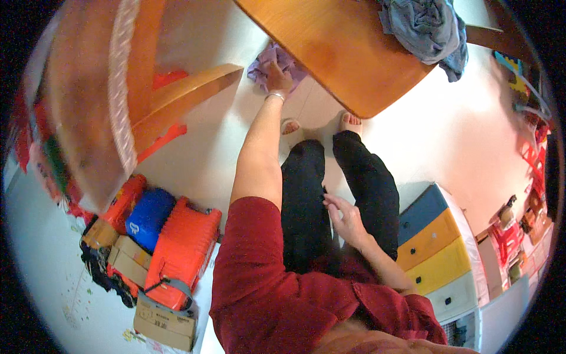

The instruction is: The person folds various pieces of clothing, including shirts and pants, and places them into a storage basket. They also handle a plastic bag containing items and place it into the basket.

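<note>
My left hand (pixel 279 80) reaches out at the top centre, its fingers on a crumpled purple cloth (pixel 261 66) low down by the edge of an orange-brown wooden tabletop (pixel 336 53). The cloth bunches around the hand. My right hand (pixel 347 219) is over the gap between my black-trousered legs (pixel 305 186), fingers loosely bent and apart; a small dark bit shows at its fingertips, too unclear to name. A bundle of grey-blue fabric (pixel 420 31) lies on the tabletop's far right corner and hangs over its edge.
A wooden piece of furniture (pixel 190 95) juts in from the left. Lower left are a red ribbed plastic item (pixel 181 248), a blue item (pixel 150 217) and a cardboard box (pixel 163 325). A drawer unit with coloured fronts (pixel 437 252) stands close on my right. Red items (pixel 508 239) lie farther right.
</note>
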{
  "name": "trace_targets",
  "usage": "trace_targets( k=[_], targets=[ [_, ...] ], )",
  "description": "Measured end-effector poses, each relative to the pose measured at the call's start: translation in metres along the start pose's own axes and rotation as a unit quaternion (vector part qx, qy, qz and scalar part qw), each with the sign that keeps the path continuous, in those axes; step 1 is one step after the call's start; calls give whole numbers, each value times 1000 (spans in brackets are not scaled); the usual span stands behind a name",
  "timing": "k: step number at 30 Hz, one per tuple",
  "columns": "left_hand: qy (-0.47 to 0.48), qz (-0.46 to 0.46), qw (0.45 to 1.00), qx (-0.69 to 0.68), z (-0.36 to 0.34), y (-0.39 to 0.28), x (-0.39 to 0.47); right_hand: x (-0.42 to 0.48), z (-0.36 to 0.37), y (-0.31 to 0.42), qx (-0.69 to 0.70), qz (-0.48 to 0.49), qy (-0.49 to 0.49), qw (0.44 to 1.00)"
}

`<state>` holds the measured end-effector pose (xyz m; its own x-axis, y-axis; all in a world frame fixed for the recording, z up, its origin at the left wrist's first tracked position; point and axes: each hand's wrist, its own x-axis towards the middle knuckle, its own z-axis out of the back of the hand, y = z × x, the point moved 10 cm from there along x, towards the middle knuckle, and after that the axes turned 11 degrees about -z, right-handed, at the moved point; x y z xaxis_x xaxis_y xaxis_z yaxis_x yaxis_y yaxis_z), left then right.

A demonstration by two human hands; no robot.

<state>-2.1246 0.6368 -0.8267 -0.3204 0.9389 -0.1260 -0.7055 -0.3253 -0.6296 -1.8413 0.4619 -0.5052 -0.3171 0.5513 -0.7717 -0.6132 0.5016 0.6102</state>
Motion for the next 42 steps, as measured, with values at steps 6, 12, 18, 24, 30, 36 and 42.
trace_targets(
  k=[6, 12, 18, 24, 30, 36, 42],
  targets=[
    [15, -107, 989, 99, -58, 70, 60, 64, 10, -23, 26, -33, -48, 998],
    [180, -63, 964, 184, -49, 104, 34, 82, 9, -14, 18, 0, -27, 999],
    [119, -329, 937, 24, 130, -176, -76, 38, -30, -49, 356, -163, 45, 919],
    [262, -428, 860, -91, 310, -382, -252, -4, -41, -9, 600, -206, 98, 767],
    [425, -403, 786, -199, 391, -439, -373, -50, -68, 71, 712, -153, 158, 667],
    [432, -286, 842, -151, 434, -428, -336, -117, -31, 128, 696, -90, 145, 698],
    [252, -144, 940, -180, 450, -471, -279, -151, 1, 123, 550, 20, 16, 835]
  ],
)
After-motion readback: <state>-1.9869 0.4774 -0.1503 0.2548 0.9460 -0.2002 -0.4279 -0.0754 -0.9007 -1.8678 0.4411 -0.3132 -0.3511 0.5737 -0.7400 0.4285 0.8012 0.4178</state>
